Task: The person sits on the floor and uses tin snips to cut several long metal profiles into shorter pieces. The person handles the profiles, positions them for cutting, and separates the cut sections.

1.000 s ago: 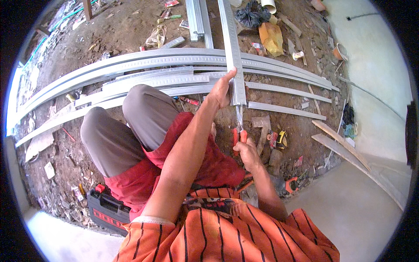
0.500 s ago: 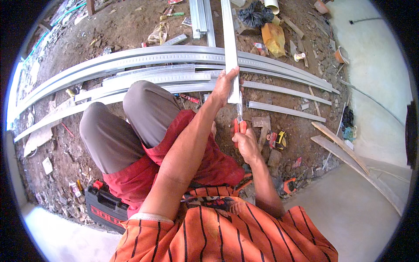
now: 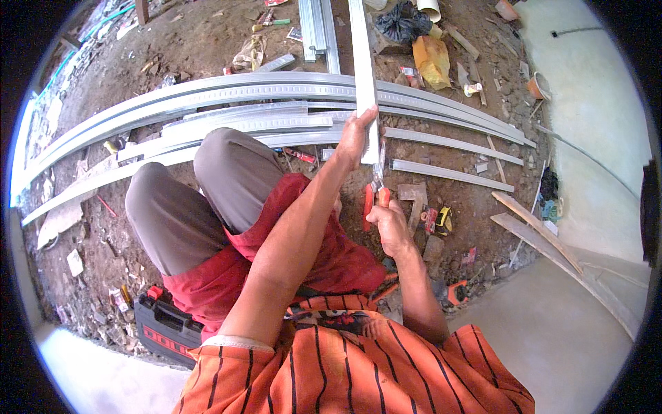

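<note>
My left hand (image 3: 354,140) grips a long, pale metal channel (image 3: 365,79) near its close end, the thumb lying on top. The channel points away from me, across other metal profiles. Just below that end, my right hand (image 3: 390,225) is closed around red-handled tin snips (image 3: 374,195). The snips' handles stand spread apart, and their metal blades reach up to the channel's end at its right side. Exactly how the blades meet the metal is too small to tell.
Several long metal profiles (image 3: 227,87) lie across the dirt beyond my knees. A yellow-black tape measure (image 3: 445,221) rests right of the snips. Wooden boards (image 3: 552,255) lie at right, a black tool case (image 3: 165,331) at lower left. A black plastic bag (image 3: 405,24) is farther off.
The snips' handles have spread wider, the left one swinging out to the left. My left hand and the channel have stayed almost still.
</note>
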Tool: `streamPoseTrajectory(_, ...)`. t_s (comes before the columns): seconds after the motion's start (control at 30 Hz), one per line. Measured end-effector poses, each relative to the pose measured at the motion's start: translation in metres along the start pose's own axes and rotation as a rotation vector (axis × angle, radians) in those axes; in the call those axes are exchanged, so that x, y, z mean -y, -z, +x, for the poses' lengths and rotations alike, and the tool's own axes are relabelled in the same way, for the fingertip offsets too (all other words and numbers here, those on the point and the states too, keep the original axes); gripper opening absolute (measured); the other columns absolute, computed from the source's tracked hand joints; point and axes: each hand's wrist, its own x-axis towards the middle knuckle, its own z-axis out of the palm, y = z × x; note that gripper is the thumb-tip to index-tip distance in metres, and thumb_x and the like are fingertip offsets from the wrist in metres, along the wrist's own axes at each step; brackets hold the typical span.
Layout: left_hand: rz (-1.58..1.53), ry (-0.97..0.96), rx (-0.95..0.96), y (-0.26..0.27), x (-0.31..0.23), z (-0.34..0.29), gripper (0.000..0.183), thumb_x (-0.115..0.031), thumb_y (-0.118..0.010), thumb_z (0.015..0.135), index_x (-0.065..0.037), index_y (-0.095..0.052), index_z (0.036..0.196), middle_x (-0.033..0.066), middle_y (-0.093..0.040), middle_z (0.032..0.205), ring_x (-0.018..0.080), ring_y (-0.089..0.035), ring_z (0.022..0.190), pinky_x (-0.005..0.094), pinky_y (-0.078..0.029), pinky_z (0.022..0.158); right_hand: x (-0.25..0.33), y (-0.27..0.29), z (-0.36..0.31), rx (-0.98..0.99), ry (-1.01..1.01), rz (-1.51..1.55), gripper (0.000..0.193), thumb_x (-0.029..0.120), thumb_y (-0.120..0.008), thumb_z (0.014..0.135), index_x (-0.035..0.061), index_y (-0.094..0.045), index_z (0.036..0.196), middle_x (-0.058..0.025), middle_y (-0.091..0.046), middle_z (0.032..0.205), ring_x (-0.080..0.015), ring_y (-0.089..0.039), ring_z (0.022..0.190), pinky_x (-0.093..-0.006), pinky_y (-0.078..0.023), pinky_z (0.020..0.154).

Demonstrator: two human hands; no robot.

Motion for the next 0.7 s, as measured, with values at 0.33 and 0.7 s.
streamPoseTrajectory(0.33,0.027,0.062,0.018,0.001,0.002,-0.002,0.031,-0.042,-0.047,0.089,-0.012,-0.043,0.093,0.0056,-0.052,0.069,0.0161,-0.054,0.053,0.0320,-0.048,0.047,-0.002,-0.013,0.000,0.042,-0.017,0.210,0.027,0.005,-0.048,0.065,0.0046,-0.056,0.090,0.0013,-0.049,0.078,-0.0104,-0.045,0.070,-0.0228,-0.036,0.065)
streamPoseTrajectory(0.7,0.061,0.028,0.021,0.000,0.005,0.000,0.028,-0.039,-0.047,0.089,-0.011,-0.044,0.095,0.0055,-0.051,0.070,0.0164,-0.053,0.053,0.0312,-0.048,0.048,0.005,-0.020,0.003,0.060,-0.031,0.588,0.042,0.002,-0.047,0.065,0.0015,-0.052,0.106,-0.0049,-0.054,0.094,-0.0176,-0.051,0.087,-0.0287,-0.040,0.081)
